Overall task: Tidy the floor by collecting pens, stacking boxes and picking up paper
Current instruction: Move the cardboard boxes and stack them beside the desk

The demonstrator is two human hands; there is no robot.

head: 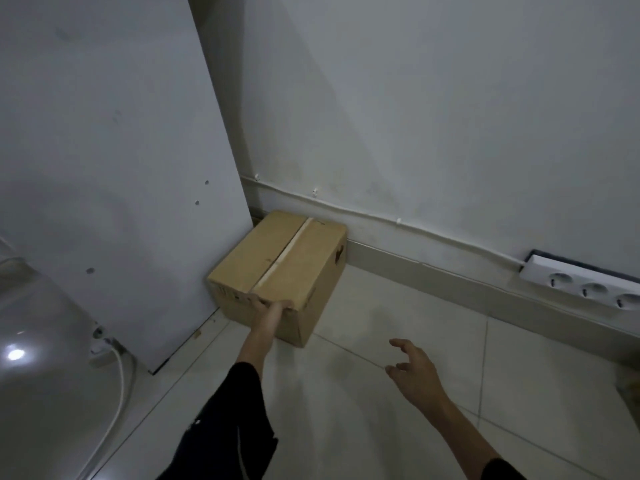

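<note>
A taped brown cardboard box [277, 261] stands on the tiled floor in the corner, between a white panel and the wall. My left hand [268, 313] reaches to its near face and its fingers touch the upper front edge; whether they curl over it cannot be told. My right hand [414, 370] hovers above the floor to the right of the box, fingers spread and relaxed, holding nothing. No pens or paper are in sight.
A tall white panel [114, 168] leans on the left. A white power strip [585, 285] sits on the baseboard at the right, fed by a cable along the wall [415, 233]. A rounded grey object [45, 358] with a white cable fills the lower left.
</note>
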